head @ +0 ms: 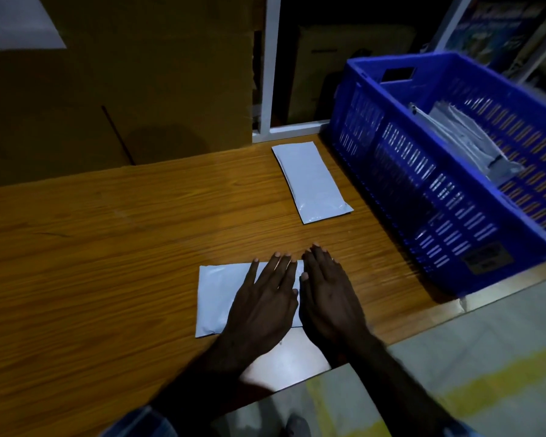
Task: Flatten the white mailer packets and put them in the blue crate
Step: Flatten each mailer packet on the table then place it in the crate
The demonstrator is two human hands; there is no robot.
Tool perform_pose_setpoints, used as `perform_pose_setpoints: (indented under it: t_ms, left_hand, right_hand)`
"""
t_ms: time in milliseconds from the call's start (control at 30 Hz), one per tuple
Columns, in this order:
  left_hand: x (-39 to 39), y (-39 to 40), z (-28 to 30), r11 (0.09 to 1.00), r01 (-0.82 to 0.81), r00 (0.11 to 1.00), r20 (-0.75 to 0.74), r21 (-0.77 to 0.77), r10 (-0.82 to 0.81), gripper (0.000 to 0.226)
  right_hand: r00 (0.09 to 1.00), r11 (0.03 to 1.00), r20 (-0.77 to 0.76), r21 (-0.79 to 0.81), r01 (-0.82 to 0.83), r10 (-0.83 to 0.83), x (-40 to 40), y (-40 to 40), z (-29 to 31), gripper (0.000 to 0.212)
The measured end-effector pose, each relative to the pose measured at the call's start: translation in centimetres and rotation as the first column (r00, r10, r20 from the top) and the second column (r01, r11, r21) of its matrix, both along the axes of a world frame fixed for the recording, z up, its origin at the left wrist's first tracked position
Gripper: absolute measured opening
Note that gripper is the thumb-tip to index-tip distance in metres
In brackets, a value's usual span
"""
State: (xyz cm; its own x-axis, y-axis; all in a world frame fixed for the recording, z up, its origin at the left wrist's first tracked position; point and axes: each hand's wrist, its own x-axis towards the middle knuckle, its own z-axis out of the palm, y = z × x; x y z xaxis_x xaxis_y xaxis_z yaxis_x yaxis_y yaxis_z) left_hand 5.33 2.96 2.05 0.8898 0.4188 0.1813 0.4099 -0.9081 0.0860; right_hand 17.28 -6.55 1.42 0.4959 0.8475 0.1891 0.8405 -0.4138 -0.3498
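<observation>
Two bare hands pressed flat, side by side, on a white plastic mailer packet [216, 298] near the front edge of the brown wooden table [108, 234]. Left hand [262, 305] palm down on the middle of that packet, fingers straight and a little spread, holding nothing. Right hand [330, 298] just beside it, palm down over the right end of the packet, fingers straight and close together, fingertips reaching past the packet's far edge onto the wood. Thumbs almost touching in the middle.

Under the wrists, another flat white sheet [284, 357] at the very front edge of the table; hard to tell what it is.

Farther back, a second white plastic mailer packet [311, 181] lying flat on the table, long way pointing away, well apart from the hands. Just beside it on the right, the big blue plastic crate with slotted sides [423, 190], sitting at the right end of the table. Inside the crate, a small pile of white packets [467, 140] leaning against the far side.

Behind the table on the left, a tall brown cardboard box [123, 89]. Very dim light all around.
</observation>
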Motion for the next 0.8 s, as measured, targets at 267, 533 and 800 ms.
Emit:
perform_pose_setpoints:
  t_ms: [267,533,800]
  left_hand:
    - [-0.1,0.0,-0.7,1.0,0.012,0.999,-0.031,-0.02,-0.013,0.055]
    - [-0.9,1.3,-0.5,1.0,-0.017,1.0,-0.024,-0.019,0.016,0.056]
    - [-2.2,6.5,0.4,0.998,-0.068,0.992,-0.106,0.015,0.069,0.055]
  right_hand:
    - [0.995,0.999,0.091,-0.017,-0.048,0.049,0.1,-1.2,-1.4,0.055]
    - [0.988,0.992,0.121,-0.094,-0.082,0.093,0.7,0.0,-0.6,0.058]
    - [0.983,0.991,0.129,0.002,-0.131,0.13,-2.2,5.8,-0.6,0.051]
